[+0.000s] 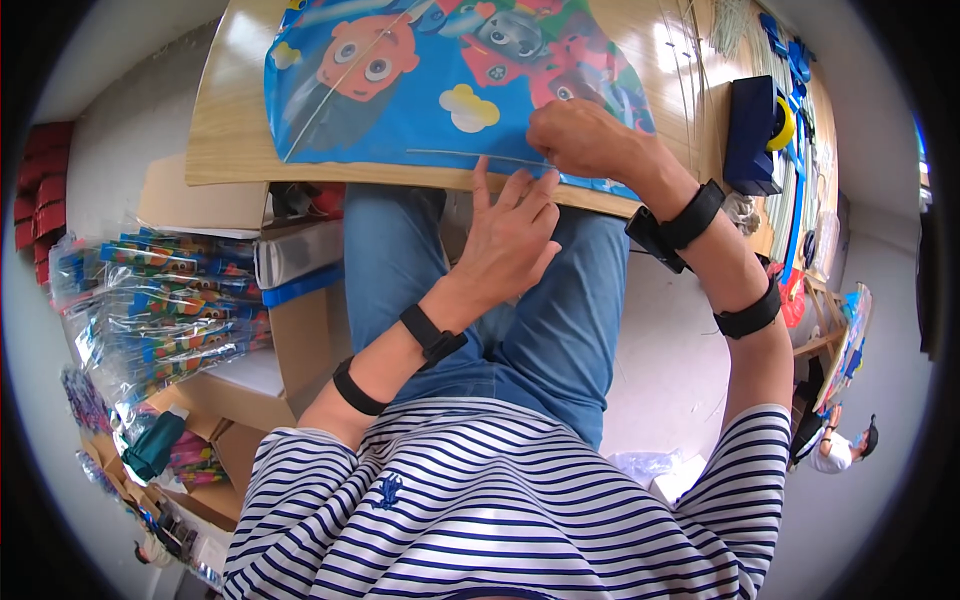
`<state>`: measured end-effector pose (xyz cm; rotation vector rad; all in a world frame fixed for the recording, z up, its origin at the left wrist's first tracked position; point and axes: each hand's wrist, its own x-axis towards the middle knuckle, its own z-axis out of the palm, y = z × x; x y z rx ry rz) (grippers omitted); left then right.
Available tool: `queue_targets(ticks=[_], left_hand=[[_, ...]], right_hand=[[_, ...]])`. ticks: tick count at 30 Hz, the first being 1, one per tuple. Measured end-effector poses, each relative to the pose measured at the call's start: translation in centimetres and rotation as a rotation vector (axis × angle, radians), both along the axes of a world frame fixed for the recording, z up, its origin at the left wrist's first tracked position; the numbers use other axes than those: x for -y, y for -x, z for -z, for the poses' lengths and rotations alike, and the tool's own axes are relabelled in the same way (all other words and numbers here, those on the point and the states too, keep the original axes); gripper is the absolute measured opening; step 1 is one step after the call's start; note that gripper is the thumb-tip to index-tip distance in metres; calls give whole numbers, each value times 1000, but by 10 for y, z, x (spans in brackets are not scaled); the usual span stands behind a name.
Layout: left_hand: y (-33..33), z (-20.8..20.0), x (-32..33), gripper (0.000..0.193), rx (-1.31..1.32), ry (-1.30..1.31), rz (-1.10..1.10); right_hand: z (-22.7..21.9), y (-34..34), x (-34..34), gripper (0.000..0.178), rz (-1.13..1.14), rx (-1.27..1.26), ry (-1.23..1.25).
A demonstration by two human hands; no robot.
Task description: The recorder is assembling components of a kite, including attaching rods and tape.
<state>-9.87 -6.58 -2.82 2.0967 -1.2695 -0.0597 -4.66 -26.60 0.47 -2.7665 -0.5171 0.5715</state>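
A blue plastic sheet (375,120) printed with cartoon figures and yellow clouds lies on the wooden table (225,130). Along its near edge runs a thin pale rod (455,154), its right end reaching my right hand. A second thin rod (345,75) lies slantwise over the sheet's left part. My left hand (512,232) is open, fingers stretched out, with the fingertips at the sheet's near edge beside the rod. Closed just above it, my right hand (585,138) rests over the sheet near that edge; its own fingers hide what they grip.
On the table's right stands a dark blue tape dispenser (752,135) with yellow tape, next to bundles of thin rods (735,30) and blue straps (795,65). Cardboard boxes (305,335) and plastic-wrapped colourful packages (180,305) are at my left. Another person (840,452) is far right.
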Motion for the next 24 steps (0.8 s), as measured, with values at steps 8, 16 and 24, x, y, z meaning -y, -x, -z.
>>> queue_targets(ticks=[8,16,24], left_hand=[[-2,7,8,42,37,-11,-12],[1,7,8,44,59,-52,-16],[-1,7,13,43,63,-68,-17]], right_hand=[[-3,-4,-3,6,57,-20,85],[-23,-7,11,35,486,446,-140],[12,37,-5,26,788,82,-240]])
